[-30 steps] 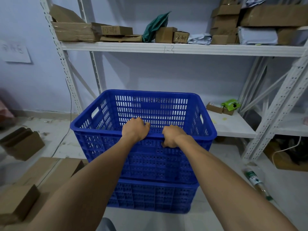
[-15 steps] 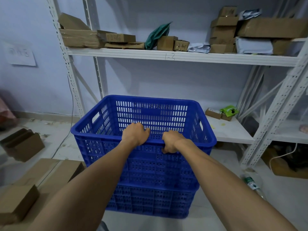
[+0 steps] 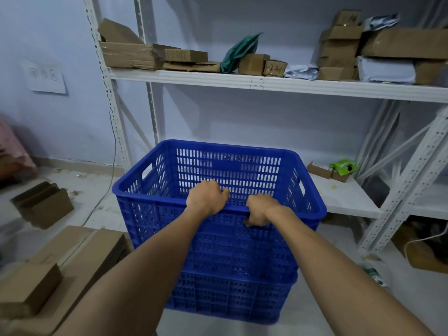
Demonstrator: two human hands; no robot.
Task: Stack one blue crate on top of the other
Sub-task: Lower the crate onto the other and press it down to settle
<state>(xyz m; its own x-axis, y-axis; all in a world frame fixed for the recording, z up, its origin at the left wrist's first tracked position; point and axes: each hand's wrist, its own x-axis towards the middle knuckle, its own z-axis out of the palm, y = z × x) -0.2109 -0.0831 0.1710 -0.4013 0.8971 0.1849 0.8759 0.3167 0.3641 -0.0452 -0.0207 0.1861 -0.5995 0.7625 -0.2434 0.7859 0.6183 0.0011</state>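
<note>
With our left hand (image 3: pixel 206 198) and right hand (image 3: pixel 260 209) clamped on the top crate's (image 3: pixel 218 241) near rim, we should square it over the bottom crate (image 3: pixel 230 299) before letting go.

Two blue crates here: the upper crate (image 3: pixel 218 180) and the lower crate (image 3: pixel 230 297) under it. Two hands, the left hand (image 3: pixel 206 197) and the right hand (image 3: pixel 260 210). One green bag (image 3: pixel 238 53) on the top shelf (image 3: pixel 266 84), and one green packet (image 3: pixel 344 166) on the lower shelf (image 3: pixel 349 202) beside two small boxes (image 3: pixel 320 169). One paper sign (image 3: pixel 44 77) on the wall. Cardboard boxes on that top shelf: at least ten (the right-hand pile is too jumbled to count exactly).
</note>
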